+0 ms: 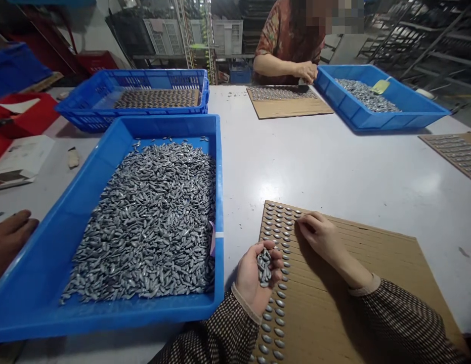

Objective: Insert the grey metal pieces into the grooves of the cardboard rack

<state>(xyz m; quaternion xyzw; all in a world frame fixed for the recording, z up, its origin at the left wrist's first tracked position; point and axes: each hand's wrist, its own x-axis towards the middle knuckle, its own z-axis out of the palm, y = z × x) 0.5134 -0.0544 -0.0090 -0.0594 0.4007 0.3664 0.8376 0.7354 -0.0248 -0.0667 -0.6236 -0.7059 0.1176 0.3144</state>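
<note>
My left hand [254, 275] is cupped palm up, fingers curled round a small heap of grey spindle-shaped metal pieces [264, 268]. It sits over the left part of a ridged brown cardboard sheet [356, 283]. Along that side of the sheet, the same kind of pieces lie in neat columns. My right hand [320, 232] is closed in a pinch at the columns' right edge, near the far end; its fingertips hide whatever is between them. Left of my hands stands a blue tray [219, 202] with a large heap of loose pieces [152, 222].
Across the white table [265, 162], another person [284, 55] works at a part-filled cardboard sheet [292, 108] beside a second blue tray [405, 119]. A blue basket [144, 76] holds a filled sheet. Someone else's hand [11, 237] rests at the left edge. Another sheet [459, 151] lies far right.
</note>
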